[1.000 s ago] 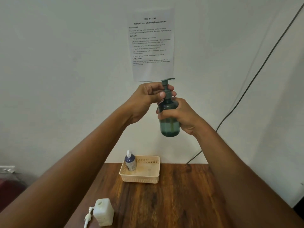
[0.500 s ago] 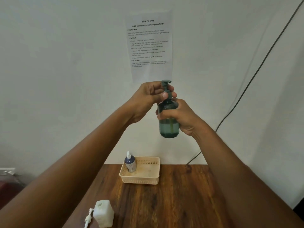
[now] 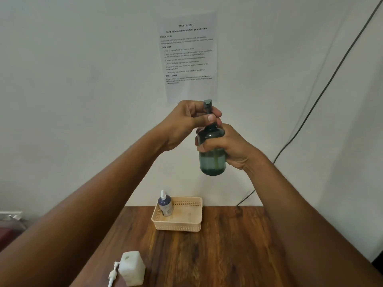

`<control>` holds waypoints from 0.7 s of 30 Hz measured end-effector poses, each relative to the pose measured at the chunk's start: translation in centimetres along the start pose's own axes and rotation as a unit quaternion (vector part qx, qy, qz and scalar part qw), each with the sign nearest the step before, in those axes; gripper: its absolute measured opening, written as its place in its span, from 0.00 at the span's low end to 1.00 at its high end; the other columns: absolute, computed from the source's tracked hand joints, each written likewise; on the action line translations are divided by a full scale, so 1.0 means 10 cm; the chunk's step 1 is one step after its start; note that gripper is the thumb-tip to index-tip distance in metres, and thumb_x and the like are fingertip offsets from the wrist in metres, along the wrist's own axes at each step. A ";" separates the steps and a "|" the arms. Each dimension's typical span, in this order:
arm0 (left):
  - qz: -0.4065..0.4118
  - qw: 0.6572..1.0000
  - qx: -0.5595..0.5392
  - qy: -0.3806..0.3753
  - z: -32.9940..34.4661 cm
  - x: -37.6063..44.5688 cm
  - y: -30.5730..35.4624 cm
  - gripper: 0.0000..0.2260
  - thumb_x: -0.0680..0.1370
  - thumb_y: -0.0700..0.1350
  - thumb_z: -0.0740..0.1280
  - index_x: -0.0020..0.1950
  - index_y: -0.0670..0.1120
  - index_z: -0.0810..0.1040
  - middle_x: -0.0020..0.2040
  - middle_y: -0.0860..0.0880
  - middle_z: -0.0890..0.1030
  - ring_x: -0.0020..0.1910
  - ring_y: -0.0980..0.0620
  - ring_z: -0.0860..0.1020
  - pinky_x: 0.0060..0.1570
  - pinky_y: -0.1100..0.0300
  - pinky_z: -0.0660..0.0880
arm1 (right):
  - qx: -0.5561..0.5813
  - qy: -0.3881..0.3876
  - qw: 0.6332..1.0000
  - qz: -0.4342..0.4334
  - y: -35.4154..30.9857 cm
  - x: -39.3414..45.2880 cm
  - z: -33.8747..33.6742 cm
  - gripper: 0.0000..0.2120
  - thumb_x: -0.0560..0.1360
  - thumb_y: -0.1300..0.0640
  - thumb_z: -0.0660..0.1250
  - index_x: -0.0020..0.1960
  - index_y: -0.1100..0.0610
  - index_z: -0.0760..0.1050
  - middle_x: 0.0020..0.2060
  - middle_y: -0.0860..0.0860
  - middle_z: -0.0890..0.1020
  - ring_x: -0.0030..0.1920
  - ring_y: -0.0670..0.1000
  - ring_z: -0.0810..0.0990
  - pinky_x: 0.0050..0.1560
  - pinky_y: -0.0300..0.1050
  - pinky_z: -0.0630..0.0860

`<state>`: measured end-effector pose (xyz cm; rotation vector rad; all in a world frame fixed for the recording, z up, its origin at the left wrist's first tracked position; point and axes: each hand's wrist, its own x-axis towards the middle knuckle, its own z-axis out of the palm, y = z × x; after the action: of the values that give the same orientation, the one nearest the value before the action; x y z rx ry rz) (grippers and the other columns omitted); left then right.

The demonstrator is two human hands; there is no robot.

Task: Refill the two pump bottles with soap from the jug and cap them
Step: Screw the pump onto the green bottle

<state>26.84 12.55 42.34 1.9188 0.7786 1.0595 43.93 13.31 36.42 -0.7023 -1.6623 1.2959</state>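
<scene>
Right now the left hand [image 3: 186,123] has its thumb and fingers pinched around the collar of the dark pump head [image 3: 207,106], near the centre of the frame, while the right hand [image 3: 230,147] wraps its curled fingers around the body of the green pump bottle [image 3: 212,156], holding it upright in mid-air in front of the wall. The pump sits in the bottle's neck, and liquid appears to fill most of the lower body, so this bottle looks filled; the step in hand seems to be screwing its pump tight, though how far the thread has gone I cannot tell.

Lower down, in the middle of the frame, a small dark blue pump bottle [image 3: 165,205] with a white pump stands in the left corner of a beige plastic basket [image 3: 187,225] on the wooden table [image 3: 228,251]. That one looks capped and stored already. At the bottom edge, left of centre, the white soap jug [image 3: 132,268] stands with a loose white pump [image 3: 113,273] lying just beside it.

Judging by this, the green bottle only needs final tightening and probably a place in the basket. A printed sheet [image 3: 187,56] hangs on the wall above.
</scene>
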 end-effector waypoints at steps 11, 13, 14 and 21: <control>-0.017 0.995 0.046 0.092 -0.03 -0.10 -0.16 0.15 0.84 0.45 0.66 0.70 0.42 0.78 0.65 0.47 0.83 0.68 0.50 0.79 0.73 0.47 0.72 | -0.009 0.025 1.000 0.008 0.15 0.12 0.00 0.20 0.65 0.60 0.77 0.56 0.60 0.80 0.46 0.54 0.85 0.51 0.53 0.85 0.55 0.52 0.82; -0.031 0.990 0.078 0.109 -0.07 -0.16 -0.25 0.16 0.85 0.48 0.64 0.71 0.45 0.77 0.68 0.49 0.81 0.71 0.51 0.76 0.75 0.44 0.69 | -0.005 0.024 1.000 0.013 0.22 0.16 0.00 0.21 0.65 0.59 0.78 0.57 0.57 0.79 0.47 0.53 0.85 0.52 0.52 0.85 0.55 0.52 0.81; -0.040 0.987 0.099 0.120 -0.09 -0.18 -0.31 0.17 0.86 0.50 0.63 0.73 0.47 0.76 0.70 0.51 0.80 0.72 0.52 0.74 0.76 0.43 0.68 | -0.001 0.023 1.000 0.018 0.25 0.18 0.01 0.22 0.65 0.58 0.78 0.58 0.56 0.79 0.48 0.52 0.85 0.52 0.52 0.84 0.54 0.50 0.81; -0.091 0.955 0.227 0.165 -0.35 -0.40 -0.84 0.25 0.85 0.60 0.55 0.81 0.55 0.62 0.81 0.54 0.65 0.79 0.50 0.65 0.78 0.38 0.61 | -0.007 0.017 0.998 0.061 0.57 0.39 0.12 0.26 0.66 0.53 0.80 0.62 0.51 0.78 0.53 0.48 0.83 0.58 0.53 0.81 0.60 0.52 0.78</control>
<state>20.85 14.71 34.77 2.0098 1.4672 1.1723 40.62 17.74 32.04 -0.8411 -1.6240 1.3510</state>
